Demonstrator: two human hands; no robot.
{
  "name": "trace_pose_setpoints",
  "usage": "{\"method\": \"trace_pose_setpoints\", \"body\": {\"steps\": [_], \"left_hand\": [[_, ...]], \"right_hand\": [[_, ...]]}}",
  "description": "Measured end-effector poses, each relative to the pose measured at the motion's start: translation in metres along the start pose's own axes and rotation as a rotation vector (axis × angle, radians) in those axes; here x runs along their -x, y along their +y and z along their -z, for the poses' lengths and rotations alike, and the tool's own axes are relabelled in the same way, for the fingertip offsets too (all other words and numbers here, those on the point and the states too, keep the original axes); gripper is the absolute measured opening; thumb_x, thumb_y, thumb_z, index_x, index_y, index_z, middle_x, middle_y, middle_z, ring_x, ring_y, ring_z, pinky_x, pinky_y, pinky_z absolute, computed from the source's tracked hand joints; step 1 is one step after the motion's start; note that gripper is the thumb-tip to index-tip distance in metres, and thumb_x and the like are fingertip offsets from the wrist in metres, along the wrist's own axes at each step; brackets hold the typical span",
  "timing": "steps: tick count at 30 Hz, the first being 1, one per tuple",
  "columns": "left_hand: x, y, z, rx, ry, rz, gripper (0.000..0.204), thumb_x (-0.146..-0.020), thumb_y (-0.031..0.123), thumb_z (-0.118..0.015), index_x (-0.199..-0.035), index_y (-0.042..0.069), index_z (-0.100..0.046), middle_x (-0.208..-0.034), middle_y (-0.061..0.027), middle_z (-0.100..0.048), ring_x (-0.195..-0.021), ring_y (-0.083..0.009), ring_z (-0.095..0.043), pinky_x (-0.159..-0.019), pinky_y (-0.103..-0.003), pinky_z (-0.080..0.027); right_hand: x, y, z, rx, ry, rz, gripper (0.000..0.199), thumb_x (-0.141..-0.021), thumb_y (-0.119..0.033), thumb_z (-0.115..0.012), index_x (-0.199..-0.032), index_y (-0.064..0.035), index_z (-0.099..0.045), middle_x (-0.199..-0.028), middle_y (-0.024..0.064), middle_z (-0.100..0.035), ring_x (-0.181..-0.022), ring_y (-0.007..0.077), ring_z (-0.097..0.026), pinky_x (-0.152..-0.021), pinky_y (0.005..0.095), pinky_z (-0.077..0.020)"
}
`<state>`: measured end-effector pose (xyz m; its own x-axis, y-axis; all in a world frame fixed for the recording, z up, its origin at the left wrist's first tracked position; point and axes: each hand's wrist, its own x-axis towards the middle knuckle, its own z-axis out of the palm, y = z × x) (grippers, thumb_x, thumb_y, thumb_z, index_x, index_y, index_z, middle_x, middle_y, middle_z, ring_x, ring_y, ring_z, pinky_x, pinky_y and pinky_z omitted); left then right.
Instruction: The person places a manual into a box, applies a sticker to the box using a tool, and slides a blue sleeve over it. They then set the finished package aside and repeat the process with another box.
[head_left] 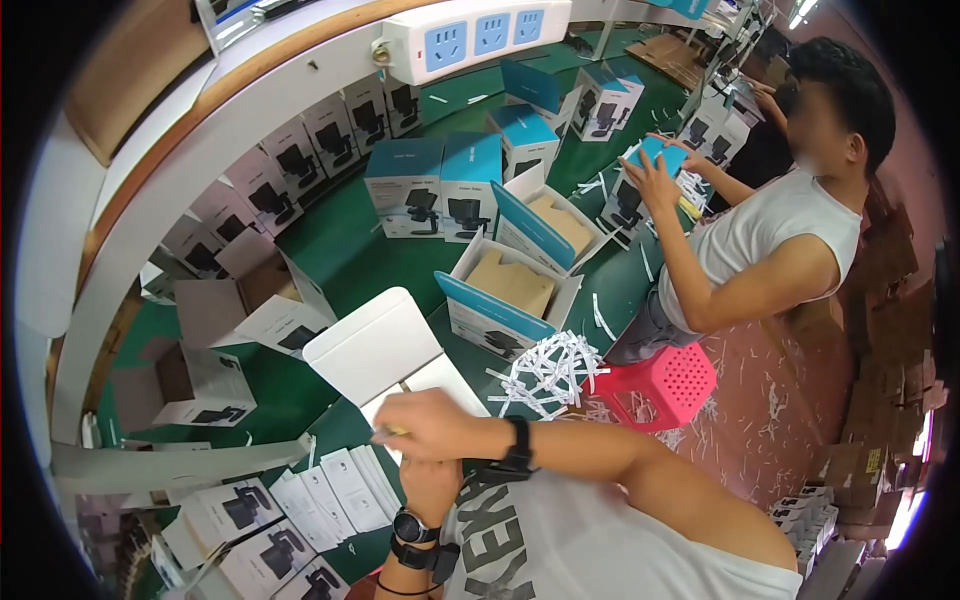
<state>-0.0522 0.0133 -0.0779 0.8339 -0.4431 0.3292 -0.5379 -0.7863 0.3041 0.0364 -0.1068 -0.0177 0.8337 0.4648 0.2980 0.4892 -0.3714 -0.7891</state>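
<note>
A white carton (375, 345) lies in front of me on the green table with its lid flap raised. My right hand (430, 425) is closed over the carton's near part. Something small shows at its fingertips, too small to name. Just below, my left hand (430, 488) reaches in under the right one, its fingers mostly hidden. Beyond the carton stand two open boxes with blue flaps, the nearer box (500, 325) and the farther box (560, 235), each holding a brown cardboard insert (508, 283).
Paper strips (550, 372) are heaped right of the carton, near a pink stool (665, 388). White leaflets (335, 495) lie at the left. Closed boxes (405, 190) stand farther back. A co-worker (770, 250) at the right handles a blue-topped box (655, 155). A power strip (485, 40) hangs above.
</note>
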Motion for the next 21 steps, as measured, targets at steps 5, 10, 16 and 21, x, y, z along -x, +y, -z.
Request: {"method": "trace_pose_setpoints", "body": {"steps": [5,10,16,21], "left_hand": [[-0.023,-0.002,0.034,0.004,0.002,-0.006,0.052,-0.086,0.009,-0.070,-0.136,0.002,-0.064,-0.144,-0.0206,-0.060,-0.129,-0.0407,-0.060,-0.109,-0.053,-0.048],[-0.025,0.007,0.035,-0.019,-0.086,0.003,0.056,-0.091,0.006,-0.058,-0.147,0.002,-0.055,-0.158,-0.0164,-0.049,-0.145,-0.0380,-0.047,-0.122,-0.048,-0.038],[-0.015,0.004,0.036,-0.099,-0.081,-0.002,0.059,-0.090,0.011,-0.064,-0.148,0.004,-0.055,-0.159,-0.0159,-0.049,-0.147,-0.0370,-0.045,-0.123,-0.048,-0.036],[-0.018,0.000,0.041,0.234,-0.063,0.098,0.066,-0.087,0.020,-0.076,-0.148,0.005,-0.055,-0.159,-0.0157,-0.049,-0.148,-0.0374,-0.044,-0.123,-0.049,-0.035]], "right_hand": [[0.075,0.020,0.098,0.435,-0.127,-0.590,0.044,-0.087,-0.034,-0.079,-0.123,-0.0095,-0.069,-0.092,0.0157,-0.075,-0.081,0.0362,-0.074,-0.067,0.0440,-0.0578],[0.058,0.015,0.116,0.620,-0.072,-0.388,0.065,-0.091,-0.038,-0.077,-0.141,-0.0011,-0.058,-0.076,0.0154,-0.073,-0.069,0.0310,-0.074,-0.062,0.0454,-0.0548],[-0.007,0.029,0.074,-0.978,0.195,-0.602,0.052,-0.101,-0.017,-0.068,-0.148,-0.0035,-0.050,-0.090,0.0054,-0.071,-0.078,0.0101,-0.065,-0.067,0.0249,-0.0479],[0.058,0.026,0.082,-0.459,-0.003,-0.370,0.047,-0.102,-0.010,-0.065,-0.146,-0.0045,-0.049,-0.095,0.0052,-0.071,-0.082,0.0086,-0.064,-0.070,0.0203,-0.0450]]}}
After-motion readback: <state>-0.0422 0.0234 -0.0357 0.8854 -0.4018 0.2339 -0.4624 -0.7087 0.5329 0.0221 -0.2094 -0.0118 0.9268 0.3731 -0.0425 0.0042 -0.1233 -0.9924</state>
